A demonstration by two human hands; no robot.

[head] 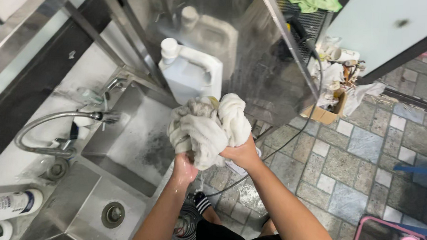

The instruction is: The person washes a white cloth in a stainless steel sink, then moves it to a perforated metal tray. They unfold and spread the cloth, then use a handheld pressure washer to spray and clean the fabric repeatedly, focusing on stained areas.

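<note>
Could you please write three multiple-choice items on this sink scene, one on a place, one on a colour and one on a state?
1. Where does the white jug stand?
A. at the far end of the sink, against the steel panel
B. on the tiled floor
C. inside the cardboard box

2. What colour is the rag on the mesh shelf?
A. red
B. green
C. black

3. How is the white cloth being held?
A. spread flat in the sink
B. hanging from the tap
C. bunched up between both hands

Answers:
1 A, since the jug stands beyond the sink basin against the shiny panel.
2 B, as the rag is light green.
3 C, because the left hand and the right hand grip the cloth in a wad above the sink's edge.
</note>
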